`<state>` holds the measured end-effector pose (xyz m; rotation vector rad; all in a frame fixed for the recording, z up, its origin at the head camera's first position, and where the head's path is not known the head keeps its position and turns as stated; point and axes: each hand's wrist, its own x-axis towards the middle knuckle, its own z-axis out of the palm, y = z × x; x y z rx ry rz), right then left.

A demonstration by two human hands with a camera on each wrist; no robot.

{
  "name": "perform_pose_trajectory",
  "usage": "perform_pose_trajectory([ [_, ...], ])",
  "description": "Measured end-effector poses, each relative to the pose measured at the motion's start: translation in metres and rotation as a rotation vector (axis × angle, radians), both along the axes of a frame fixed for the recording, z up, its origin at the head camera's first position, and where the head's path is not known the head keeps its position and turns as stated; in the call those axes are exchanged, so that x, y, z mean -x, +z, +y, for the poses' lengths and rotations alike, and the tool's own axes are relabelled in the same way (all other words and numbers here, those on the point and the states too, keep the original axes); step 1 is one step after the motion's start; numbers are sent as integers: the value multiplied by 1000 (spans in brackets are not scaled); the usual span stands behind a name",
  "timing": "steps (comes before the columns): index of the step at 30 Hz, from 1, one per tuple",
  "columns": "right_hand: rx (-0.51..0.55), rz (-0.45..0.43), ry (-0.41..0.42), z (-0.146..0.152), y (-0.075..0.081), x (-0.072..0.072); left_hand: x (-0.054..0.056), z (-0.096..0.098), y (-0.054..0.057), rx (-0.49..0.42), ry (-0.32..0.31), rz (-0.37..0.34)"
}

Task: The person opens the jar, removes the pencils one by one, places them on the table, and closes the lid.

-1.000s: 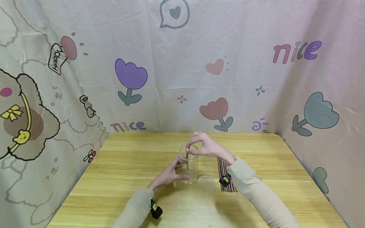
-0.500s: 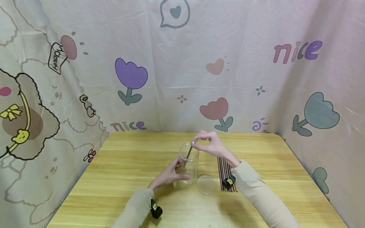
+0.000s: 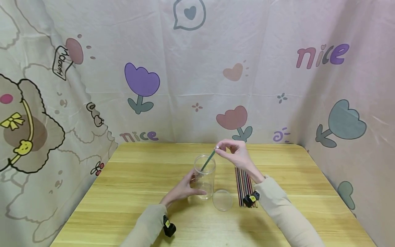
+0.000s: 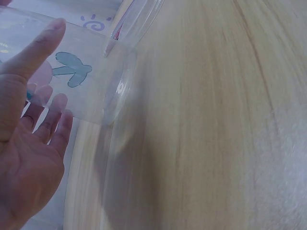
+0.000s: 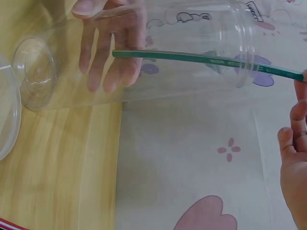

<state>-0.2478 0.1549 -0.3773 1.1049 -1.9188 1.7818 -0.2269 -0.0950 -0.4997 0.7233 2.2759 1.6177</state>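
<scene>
A clear, open-topped jar stands upright on the table. My left hand grips its lower side, thumb in front and fingers behind; the left wrist view shows the fingers round its wall. My right hand pinches the upper end of a slim green pencil above and right of the jar's mouth. The pencil leans, its lower part inside the jar; in the right wrist view the green pencil passes through the rim, its lower end well above the jar's bottom.
A round clear lid lies just right of the jar's base. Several coloured pencils lie side by side farther right, partly under the right wrist. A printed cloth hangs behind the wooden table.
My right hand has moved up and right, drawing the green pencil upward in the jar and tilting it from nearly upright. My left hand and the jar have stayed in place.
</scene>
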Motion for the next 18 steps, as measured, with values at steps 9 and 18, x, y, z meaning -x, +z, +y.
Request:
perform_pose_trajectory([
  [9,167,-69,-15,11,5,-3,-1,0,1,-3,-1,8],
  [18,307,-74,-33,19,9,-1,-1,0,0,1,-3,11],
])
